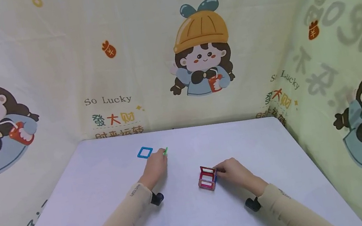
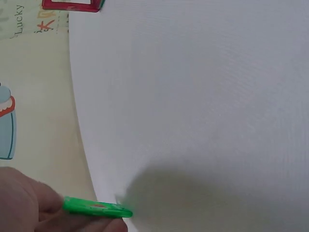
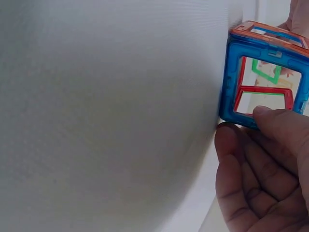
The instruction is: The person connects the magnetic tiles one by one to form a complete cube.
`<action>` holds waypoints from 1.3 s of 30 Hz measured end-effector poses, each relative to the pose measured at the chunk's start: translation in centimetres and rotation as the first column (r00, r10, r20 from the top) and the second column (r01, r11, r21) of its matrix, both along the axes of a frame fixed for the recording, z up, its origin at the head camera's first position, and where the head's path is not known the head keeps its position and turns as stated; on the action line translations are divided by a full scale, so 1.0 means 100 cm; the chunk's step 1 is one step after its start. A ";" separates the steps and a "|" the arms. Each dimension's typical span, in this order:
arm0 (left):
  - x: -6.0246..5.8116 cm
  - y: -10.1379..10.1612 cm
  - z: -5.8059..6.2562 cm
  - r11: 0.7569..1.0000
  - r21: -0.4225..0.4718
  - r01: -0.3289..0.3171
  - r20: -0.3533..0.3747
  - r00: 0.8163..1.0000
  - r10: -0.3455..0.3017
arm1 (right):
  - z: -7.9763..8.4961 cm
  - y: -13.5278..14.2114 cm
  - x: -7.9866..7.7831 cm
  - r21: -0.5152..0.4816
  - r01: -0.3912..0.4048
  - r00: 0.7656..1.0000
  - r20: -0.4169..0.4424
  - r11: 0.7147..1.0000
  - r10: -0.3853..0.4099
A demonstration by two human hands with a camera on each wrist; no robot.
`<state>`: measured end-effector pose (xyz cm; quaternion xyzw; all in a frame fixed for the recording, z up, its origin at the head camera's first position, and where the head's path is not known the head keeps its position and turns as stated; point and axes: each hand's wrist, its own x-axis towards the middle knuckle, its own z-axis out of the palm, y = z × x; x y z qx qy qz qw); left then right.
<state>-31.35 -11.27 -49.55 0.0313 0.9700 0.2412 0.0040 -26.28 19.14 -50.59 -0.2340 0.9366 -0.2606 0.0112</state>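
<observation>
My left hand holds a green magnetic tile on its edge between thumb and fingers, over the far part of the table. With my right hand I pinch the blue square tile that forms one side of a small box. The box stands on the table, built of red, orange and blue frame tiles. In the head view a red tile tilts up at its back. Through the blue frame in the right wrist view, the green tile shows farther off.
A loose blue square tile lies flat at the far left, beside my left hand. The white table ends at a back edge against a printed cloth, which also hangs along both sides.
</observation>
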 end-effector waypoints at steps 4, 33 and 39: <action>0.001 -0.004 0.002 0.996 -0.089 -0.026 -0.059 0.998 0.021 | 0.002 -0.002 0.001 -0.002 0.011 1.000 0.000 1.000 -0.011; 0.012 0.006 0.011 0.998 -0.059 0.018 0.058 0.998 -0.014 | 0.000 -0.002 -0.002 0.015 0.049 0.998 0.032 0.999 -0.050; 0.018 0.016 0.013 0.999 -0.010 0.052 0.060 0.997 -0.052 | 0.000 -0.002 -0.002 0.016 0.058 0.997 0.047 0.998 -0.059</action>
